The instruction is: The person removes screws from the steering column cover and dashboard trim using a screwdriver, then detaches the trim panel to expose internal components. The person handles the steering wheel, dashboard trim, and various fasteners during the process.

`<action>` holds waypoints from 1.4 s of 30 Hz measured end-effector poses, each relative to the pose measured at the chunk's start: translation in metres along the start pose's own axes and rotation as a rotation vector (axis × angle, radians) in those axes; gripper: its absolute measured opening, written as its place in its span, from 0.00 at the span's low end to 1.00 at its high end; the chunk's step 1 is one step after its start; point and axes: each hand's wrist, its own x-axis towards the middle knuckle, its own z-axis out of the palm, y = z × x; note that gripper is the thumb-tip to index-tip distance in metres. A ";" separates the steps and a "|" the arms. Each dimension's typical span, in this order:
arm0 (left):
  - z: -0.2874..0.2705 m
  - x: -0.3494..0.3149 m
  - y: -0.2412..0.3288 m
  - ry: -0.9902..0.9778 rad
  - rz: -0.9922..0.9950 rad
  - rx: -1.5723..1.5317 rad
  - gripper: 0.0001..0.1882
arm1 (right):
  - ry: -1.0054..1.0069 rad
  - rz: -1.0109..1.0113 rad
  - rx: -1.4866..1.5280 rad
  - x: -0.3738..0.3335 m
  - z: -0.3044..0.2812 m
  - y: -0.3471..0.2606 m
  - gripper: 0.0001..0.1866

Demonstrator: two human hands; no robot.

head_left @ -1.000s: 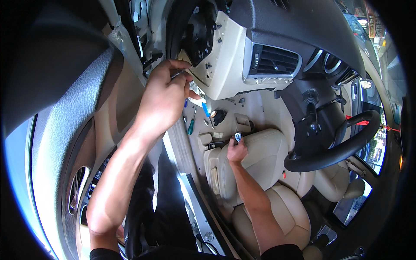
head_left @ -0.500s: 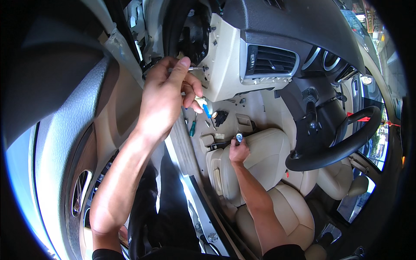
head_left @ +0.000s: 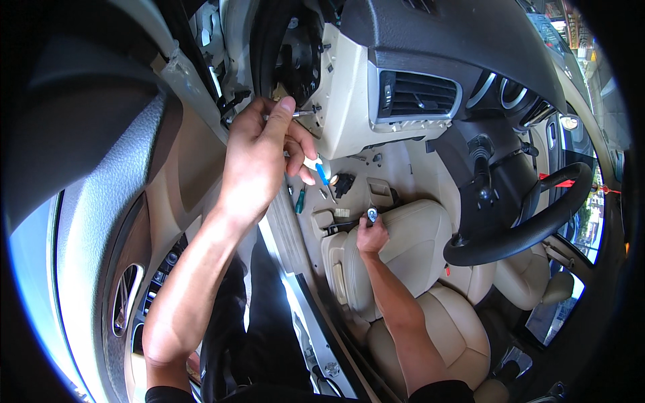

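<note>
My left hand pinches a slim metal rod between thumb and index finger, its other fingers loosely curled. The rod's far end meets a fastener on the side edge of the beige lower dashboard panel. What the rod continues into behind my fingers is hidden. Over the front of the beige driver's seat, my right hand is closed around a ratchet, whose round silver head shows above the fist. Below my left fingers lies a blue-handled tool.
On the footwell floor lie a green-handled screwdriver, a black part and several small pieces. The steering wheel stands at right, the opened door at left. A door sill runs between me and the seat.
My left hand has shifted very slightly down and right, its lower fingers a little looser; the rod stays at the panel edge. My right hand keeps its grip on the ratchet.
</note>
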 end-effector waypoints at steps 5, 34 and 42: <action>0.000 0.002 -0.003 -0.006 0.010 -0.021 0.18 | -0.001 -0.005 0.015 0.000 -0.003 -0.003 0.22; -0.024 0.004 -0.004 -0.081 0.252 0.402 0.10 | 0.010 -0.009 -0.004 -0.001 0.005 0.004 0.20; -0.024 0.004 -0.003 -0.036 0.435 0.627 0.12 | -0.043 0.001 0.092 0.001 -0.006 0.002 0.21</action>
